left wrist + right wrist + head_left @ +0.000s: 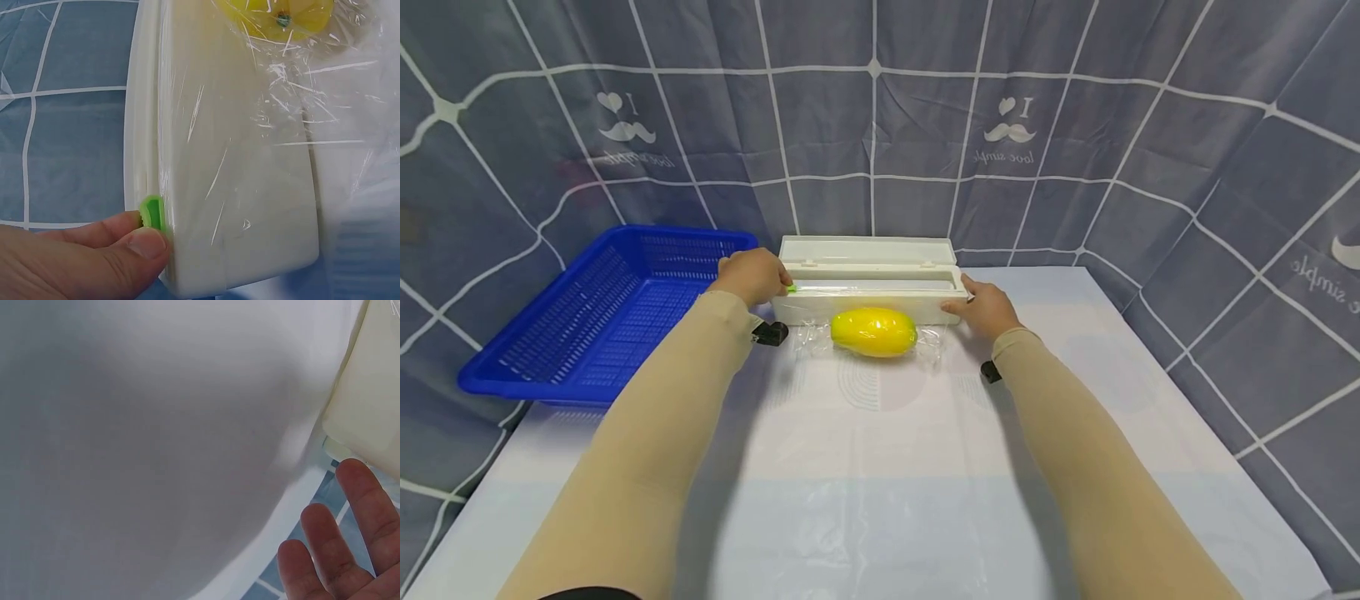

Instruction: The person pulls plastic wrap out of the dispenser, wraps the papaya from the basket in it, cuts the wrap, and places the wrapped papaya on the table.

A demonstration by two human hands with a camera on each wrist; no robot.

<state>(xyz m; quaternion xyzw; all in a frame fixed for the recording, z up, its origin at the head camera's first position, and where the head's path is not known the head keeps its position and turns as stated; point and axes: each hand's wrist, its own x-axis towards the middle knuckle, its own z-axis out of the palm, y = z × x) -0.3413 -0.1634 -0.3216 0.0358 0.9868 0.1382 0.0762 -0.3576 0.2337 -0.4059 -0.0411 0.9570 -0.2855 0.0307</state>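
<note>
A white cling film dispenser point(805, 311) lies lengthwise across the table, its lid point(867, 249) raised at the back. At its left end my left hand point(751, 277) pinches a small green slide cutter point(153, 212) between thumb and forefinger. My right hand point(990, 310) holds the dispenser's right end, thumb at the front; in the right wrist view several fingers stretch out by the corner. Clear cling film point(206, 181) runs over the front wall. A yellow oblong fruit point(874, 332), papaya-like, lies under or in the film just before the dispenser.
A blue plastic basket point(602, 392) stands on the left side of the table. Grey curtains point(917, 125) with white lines hang behind and at both sides. The white table cover point(865, 500) stretches toward me between my forearms.
</note>
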